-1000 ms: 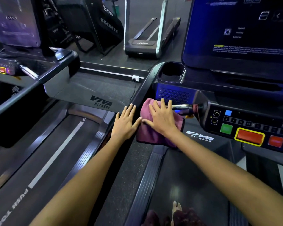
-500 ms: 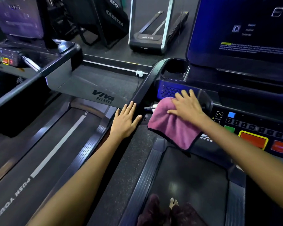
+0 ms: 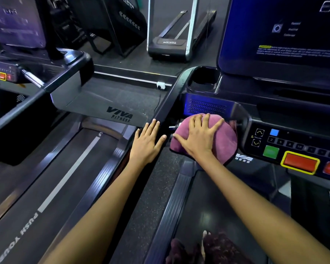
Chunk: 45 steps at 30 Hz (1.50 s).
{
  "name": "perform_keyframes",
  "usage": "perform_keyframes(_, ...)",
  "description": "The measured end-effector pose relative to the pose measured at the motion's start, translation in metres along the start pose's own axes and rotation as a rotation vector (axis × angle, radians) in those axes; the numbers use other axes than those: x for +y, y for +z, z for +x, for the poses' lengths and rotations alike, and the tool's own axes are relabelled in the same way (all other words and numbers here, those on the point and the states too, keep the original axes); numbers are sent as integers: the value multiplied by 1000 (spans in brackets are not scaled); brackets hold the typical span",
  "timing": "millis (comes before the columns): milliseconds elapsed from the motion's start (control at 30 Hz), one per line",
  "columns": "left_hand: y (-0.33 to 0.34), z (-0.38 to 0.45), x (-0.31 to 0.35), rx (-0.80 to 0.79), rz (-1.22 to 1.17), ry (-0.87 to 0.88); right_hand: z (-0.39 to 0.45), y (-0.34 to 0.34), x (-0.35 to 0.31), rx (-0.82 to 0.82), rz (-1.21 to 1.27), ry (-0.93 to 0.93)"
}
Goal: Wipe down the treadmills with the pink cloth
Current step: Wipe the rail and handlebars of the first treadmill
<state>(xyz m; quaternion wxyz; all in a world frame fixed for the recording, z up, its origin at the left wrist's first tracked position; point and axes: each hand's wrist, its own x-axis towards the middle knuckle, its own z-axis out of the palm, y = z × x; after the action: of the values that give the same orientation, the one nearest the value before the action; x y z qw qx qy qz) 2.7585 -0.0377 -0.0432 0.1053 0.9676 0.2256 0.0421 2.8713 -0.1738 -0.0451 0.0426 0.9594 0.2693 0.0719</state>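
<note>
gym floor with treadmills side by side.
right hand (image 3: pixel 200 138) presses flat, fingers spread, on the pink cloth (image 3: pixel 224 143) at frame centre, draped over the treadmill console (image 3: pixel 293 141) handle; left hand (image 3: pixel 147 141) rests flat, ungripping, on the side rail (image 3: pixel 166 103).

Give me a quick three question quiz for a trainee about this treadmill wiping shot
1. True or false: the right hand presses the pink cloth with spread fingers.
2. Where does the left hand rest? A) on the red button B) flat on the dark side rail C) in the cup holder
3. Fill in: the square button left of the red one is ____.

Key: 1 true; 2 B; 3 green.
</note>
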Motion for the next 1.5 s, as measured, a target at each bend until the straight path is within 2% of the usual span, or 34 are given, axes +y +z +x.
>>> perform_keyframes(133, 0, 0, -6, -4, 6, -4, 16, -6, -18, -23, 49, -43)
perform_keyframes(300, 1, 3, -5, 7, 8, 0, 35, -7, -28, 10, 72, -263)
perform_keyframes(400, 2, 0, -8, 12, -1, 3, 26, 5, -4, 116, -111, -494)
perform_keyframes(467, 3, 0, -7, 16, -18, 11, 22, 12, 27, 141, -230, -571)
perform_keyframes(533, 2, 2, -3, 13, -33, 11, 22, 12, 54, 84, -256, -498)
perform_keyframes(633, -1, 3, 1, 19, -5, 9, 26, 4, 59, 103, -256, -401)
perform_keyframes(800, 1, -2, -2, -15, 51, 1, 39, -1, 9, 26, -129, -518)
perform_keyframes(933, 0, -1, -2, -4, 43, 10, 43, -4, -14, 25, -86, -571)
perform_keyframes(1133, 0, -2, 1, -11, 35, 9, 38, -2, 47, 70, -182, -602)
perform_keyframes(1233, -1, 0, 1, -15, 54, 2, 35, 0, 68, 168, -274, -557)
perform_keyframes(1300, -1, 0, -2, -20, 69, -3, 34, 1, 55, 190, -264, -524)
perform_keyframes(1500, 0, -2, -1, -31, 74, 2, 36, 0, -7, 95, -138, -554)
